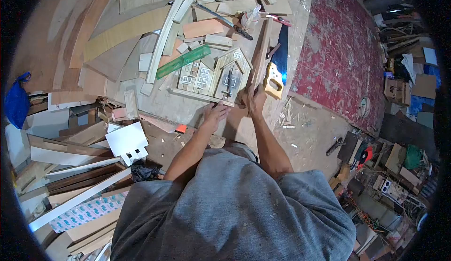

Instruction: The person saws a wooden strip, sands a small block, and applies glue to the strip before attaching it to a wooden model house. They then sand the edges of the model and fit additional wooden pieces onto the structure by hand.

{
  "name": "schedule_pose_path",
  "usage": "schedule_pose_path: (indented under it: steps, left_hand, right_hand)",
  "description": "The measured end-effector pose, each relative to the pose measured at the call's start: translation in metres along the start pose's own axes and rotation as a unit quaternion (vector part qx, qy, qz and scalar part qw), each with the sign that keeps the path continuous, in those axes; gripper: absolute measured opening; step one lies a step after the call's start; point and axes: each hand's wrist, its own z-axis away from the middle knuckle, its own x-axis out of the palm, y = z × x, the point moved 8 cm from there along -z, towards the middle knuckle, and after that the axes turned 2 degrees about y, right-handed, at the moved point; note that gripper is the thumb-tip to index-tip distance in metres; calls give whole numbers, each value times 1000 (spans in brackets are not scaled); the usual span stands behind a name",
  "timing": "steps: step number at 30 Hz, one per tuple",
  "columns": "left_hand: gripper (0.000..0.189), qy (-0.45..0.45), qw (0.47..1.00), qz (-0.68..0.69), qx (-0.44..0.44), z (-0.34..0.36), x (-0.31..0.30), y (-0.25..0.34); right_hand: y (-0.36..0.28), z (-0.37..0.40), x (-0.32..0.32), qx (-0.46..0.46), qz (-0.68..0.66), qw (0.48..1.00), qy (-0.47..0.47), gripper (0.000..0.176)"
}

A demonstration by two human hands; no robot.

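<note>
A small wooden house model [211, 80] with drawn windows lies flat on the worktable. My left hand [217, 114] rests at its lower edge, fingers stretched out and touching the wooden strip there. A dark pen [229, 83] lies across the right-hand part of the house. Just right of the model, my right hand [255, 100] is closed round the near end of a long wooden board [261, 56]. A handsaw [274, 81] with a yellow handle and dark blade lies beside that hand. Above the model's left side is a green ruler [183, 62].
Wood offcuts, long strips [167, 35] and a dark rod [223, 20] crowd the table's far side. Stacked boards and a white cut-out panel [128, 141] stand at left. A worn red surface [336, 49] lies to the right, with cluttered tools and a cardboard box [397, 90] beyond.
</note>
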Motion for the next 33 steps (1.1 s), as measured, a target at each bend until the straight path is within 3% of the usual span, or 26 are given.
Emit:
schedule_pose_path:
  steps: [4, 7, 8, 13, 16, 19, 21, 24, 33]
  left_hand:
    - [49, 52, 996, -71, 34, 19, 14, 10]
    - [46, 43, 996, -63, 44, 24, 22, 19]
    - [44, 47, 996, -75, 30, 26, 25, 21]
    - [44, 28, 996, -86, 14, 13, 12, 10]
    - [37, 19, 997, -57, 41, 23, 21, 13]
    - [43, 56, 997, -61, 11, 9, 15, 1]
    - [53, 1, 999, -41, 4, 6, 19, 2]
    - [62, -6, 1000, -3, 25, 0, 13, -5]
    - [67, -28, 998, 55, 31, -13, 4, -16]
  right_hand:
    - [14, -18, 11, -36, 20, 999, -8, 26]
    - [12, -36, 17, -6, 26, 1000, -3, 28]
    - [6, -41, 17, -46, 27, 998, 12, 28]
    - [16, -56, 27, -53, 51, 997, -13, 29]
    - [25, -61, 29, -58, 181, 982, -14, 40]
    - [12, -58, 25, -91, 222, 971, -8, 40]
    - [4, -55, 23, -104, 215, 971, -7, 42]
    - [10, -51, 24, -34, 203, 977, -45, 42]
    - [16, -31, 28, -76, 187, 979, -25, 47]
